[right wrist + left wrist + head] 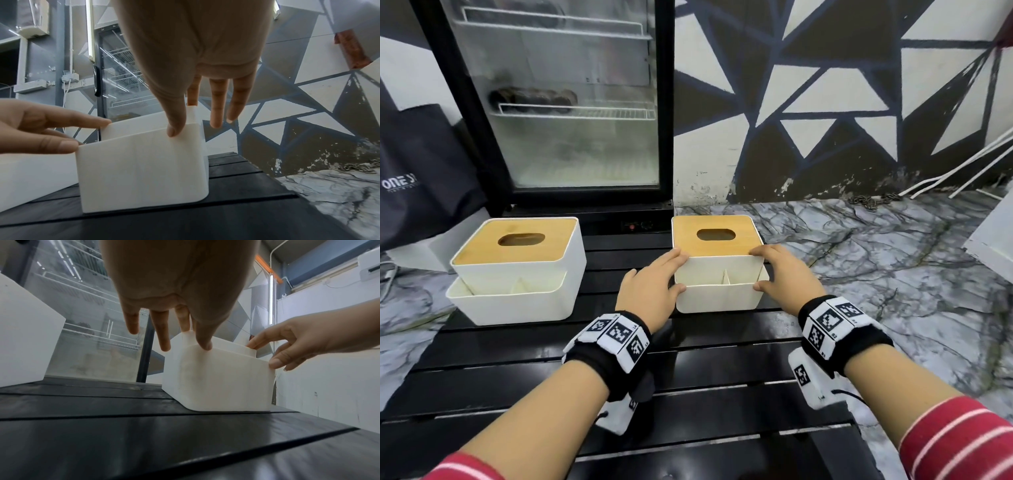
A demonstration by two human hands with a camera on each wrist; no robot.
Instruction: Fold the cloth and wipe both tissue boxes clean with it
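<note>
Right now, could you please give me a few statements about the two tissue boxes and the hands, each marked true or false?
1. Two white tissue boxes with wooden lids stand on the black slatted table: the left box and the right box. True.
2. The left hand and the right hand touch opposite sides of the right box. True.
3. A folded cloth lies on the right box's lid. False: no cloth shows in any view.
4. The left box is lying on its side. False: it stands upright, lid on top.
5. A glass-door fridge stands behind the boxes. True.
6. The right hand is closed in a fist. False: its fingers are extended against the box.
</note>
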